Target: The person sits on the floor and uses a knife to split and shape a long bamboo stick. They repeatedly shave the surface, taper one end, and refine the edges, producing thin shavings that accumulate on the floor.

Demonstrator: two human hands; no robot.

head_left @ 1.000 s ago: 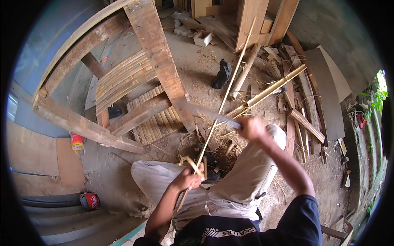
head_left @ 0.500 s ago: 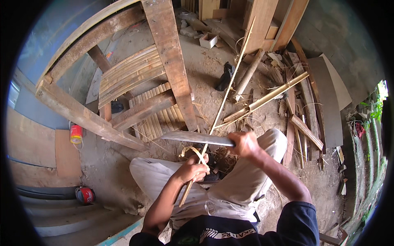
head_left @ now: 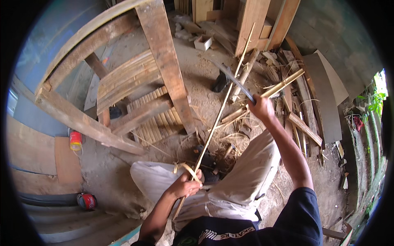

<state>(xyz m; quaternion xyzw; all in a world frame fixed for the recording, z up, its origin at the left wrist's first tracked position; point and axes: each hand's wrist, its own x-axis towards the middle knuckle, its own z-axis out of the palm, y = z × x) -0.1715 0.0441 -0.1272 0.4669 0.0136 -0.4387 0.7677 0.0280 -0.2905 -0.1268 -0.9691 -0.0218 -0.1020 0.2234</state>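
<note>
My left hand (head_left: 186, 184) is closed round the lower part of a long thin bamboo strip (head_left: 216, 121), just above my lap. The strip slants away up and to the right, far past my knees. A curled shaving (head_left: 184, 166) loops out beside the left fingers. Out over my right knee, my right hand (head_left: 261, 108) grips a long-bladed knife by its handle, which the fist hides. The machete blade (head_left: 237, 83) points away and to the left, its middle close to the strip; whether they touch I cannot tell.
A wooden frame (head_left: 166, 61) with bamboo slats (head_left: 129, 80) stands front left. Split bamboo (head_left: 283, 84), a log (head_left: 245, 76) and scrap boards lie to the right. Shavings (head_left: 234, 143) litter the ground between my legs. Red cans (head_left: 87, 201) sit at left; a small box (head_left: 203, 42) lies far off.
My right hand has swung the machete forward and up along the strip, away from the left hand. The left hand has come slightly nearer to me with the strip.
</note>
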